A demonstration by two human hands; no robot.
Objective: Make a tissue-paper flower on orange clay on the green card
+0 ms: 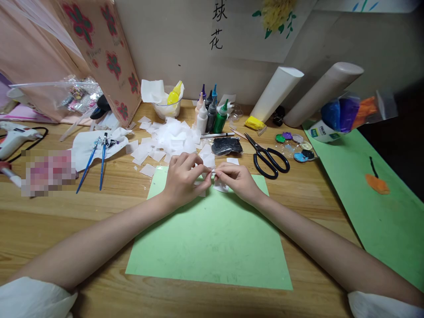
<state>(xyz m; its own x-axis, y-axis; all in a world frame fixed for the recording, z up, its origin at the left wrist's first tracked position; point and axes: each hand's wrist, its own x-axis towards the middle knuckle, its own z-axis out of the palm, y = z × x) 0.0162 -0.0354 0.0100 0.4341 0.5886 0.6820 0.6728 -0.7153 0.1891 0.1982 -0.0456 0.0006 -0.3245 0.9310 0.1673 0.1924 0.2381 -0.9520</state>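
My left hand [186, 179] and my right hand [239, 180] meet above the far edge of a green sheet of paper [212, 238]. Between their fingertips they pinch a small white piece of paper [213, 171], mostly covered by the fingers. Below the right fingers lies a loose white paper square [221, 186] on the green sheet. Just beyond the hands spreads a heap of white paper squares [174, 137]. Black-handled scissors [266, 155] rest with slightly parted blades to the right of my right hand.
Paint bottles [210, 117] stand behind the heap, beside a plastic bowl [167, 108]. A black packet [227, 145] lies near the scissors. Two blue brushes [102, 163] rest on a stained tissue at left, near a glue gun [15, 137]. Two rolls [276, 95] lean on the wall.
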